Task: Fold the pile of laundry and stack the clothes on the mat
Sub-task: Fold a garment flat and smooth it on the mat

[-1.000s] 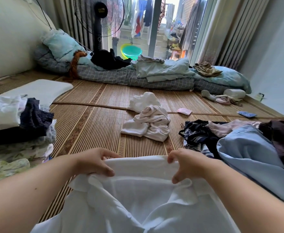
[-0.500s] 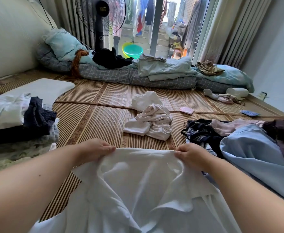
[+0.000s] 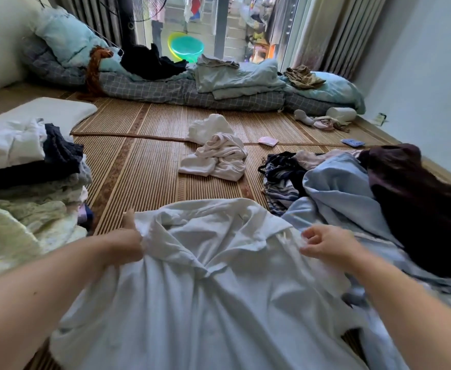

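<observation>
Covering the floor across most of the frame, the mat point(image 3: 149, 166) is striped woven reed. A white shirt point(image 3: 205, 289) spreads over its lower centre, collar toward the middle of the frame, wrinkled and not yet folded. At right centre lies the loose pile point(image 3: 352, 188) of unfolded laundry: a light blue garment, a dark maroon one, striped and black pieces. At the left edge sits a stack point(image 3: 26, 166) of folded clothes, white and navy on top, pale green below. Along the upper part of the frame runs checked grey bedding point(image 3: 192, 92) with pale blue quilts. A crumpled white heap point(image 3: 216, 153) lies on the mat in the centre. The left hand point(image 3: 126, 243), lower left of centre, is clenched on the shirt's shoulder, bunching the cloth. The right hand point(image 3: 325, 244), lower right of centre, has its fingers curled at the other shoulder; I cannot tell whether it grips the cloth.
</observation>
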### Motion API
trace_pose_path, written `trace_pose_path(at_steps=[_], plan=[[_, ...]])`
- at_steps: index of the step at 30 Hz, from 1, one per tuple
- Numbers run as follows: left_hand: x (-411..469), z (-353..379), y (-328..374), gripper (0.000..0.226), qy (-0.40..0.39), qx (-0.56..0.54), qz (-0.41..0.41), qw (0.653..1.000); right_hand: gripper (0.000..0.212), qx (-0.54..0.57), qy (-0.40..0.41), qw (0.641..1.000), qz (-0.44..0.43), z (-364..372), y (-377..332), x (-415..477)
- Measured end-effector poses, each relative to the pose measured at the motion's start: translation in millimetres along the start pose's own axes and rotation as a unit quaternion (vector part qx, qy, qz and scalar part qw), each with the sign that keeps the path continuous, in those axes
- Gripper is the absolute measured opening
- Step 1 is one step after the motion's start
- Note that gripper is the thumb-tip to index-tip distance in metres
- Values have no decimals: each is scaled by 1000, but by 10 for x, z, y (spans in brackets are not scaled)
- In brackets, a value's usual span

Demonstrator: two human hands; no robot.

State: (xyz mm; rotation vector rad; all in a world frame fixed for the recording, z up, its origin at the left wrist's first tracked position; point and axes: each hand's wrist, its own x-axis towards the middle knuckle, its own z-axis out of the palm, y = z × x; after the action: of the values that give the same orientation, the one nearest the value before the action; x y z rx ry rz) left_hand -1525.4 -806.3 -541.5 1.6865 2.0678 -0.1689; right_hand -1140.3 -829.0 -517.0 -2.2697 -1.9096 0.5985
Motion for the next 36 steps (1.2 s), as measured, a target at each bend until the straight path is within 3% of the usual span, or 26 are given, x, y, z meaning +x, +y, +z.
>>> trace_pose_path(at_steps=[2, 5, 6, 10, 14, 17, 19, 21, 23, 25, 27, 31, 33, 36], plan=[[-166, 119, -30, 58, 12, 37, -12, 999, 31, -33, 8, 998, 47, 109, 174, -271], [-294, 210, -48, 102, -2, 70, -42, 997, 34, -61, 26, 991, 117, 263, 362, -480], [-342, 200, -43, 100, 5, 87, -44, 995, 34, -60, 47, 989, 127, 294, 402, -517], [-575, 142, -47, 50, -31, 219, -10, 975, 36, 8, 122, 982, 142, 270, 460, -585], [-591, 184, -183, 38, -45, 192, -23, 980, 36, 116, 177, 965, 155, -60, 407, -431], [-561, 237, -334, 20, 3, 113, 21, 993, 48, 169, 214, 947, 168, -341, 378, -236], [-509, 252, -426, 11, 3, -23, 39, 999, 44, 207, 184, 950, 145, -408, 355, -198], [-480, 235, -479, 10, -32, -190, 44, 980, 34, 230, 98, 960, 123, -390, 336, -260], [-495, 174, -510, 11, -56, -248, 56, 965, 34, 173, 17, 977, 121, -330, 376, -299], [-561, 119, -508, 19, -107, -290, 52, 949, 21, 105, 19, 987, 121, -288, 370, -319], [-614, 54, -493, 30, -136, -292, 63, 945, 18, 84, 65, 988, 109, -276, 301, -338], [-656, -186, -374, 28, -76, -220, 87, 969, 25, 142, 93, 984, 46, -265, -62, -447], [-683, -323, -333, 37, -99, -235, 88, 963, 23, 186, 25, 982, 12, -190, -340, -520], [-814, -452, -296, 42, -185, -269, 70, 943, 2, 288, -159, 944, -11, -55, -680, -655]])
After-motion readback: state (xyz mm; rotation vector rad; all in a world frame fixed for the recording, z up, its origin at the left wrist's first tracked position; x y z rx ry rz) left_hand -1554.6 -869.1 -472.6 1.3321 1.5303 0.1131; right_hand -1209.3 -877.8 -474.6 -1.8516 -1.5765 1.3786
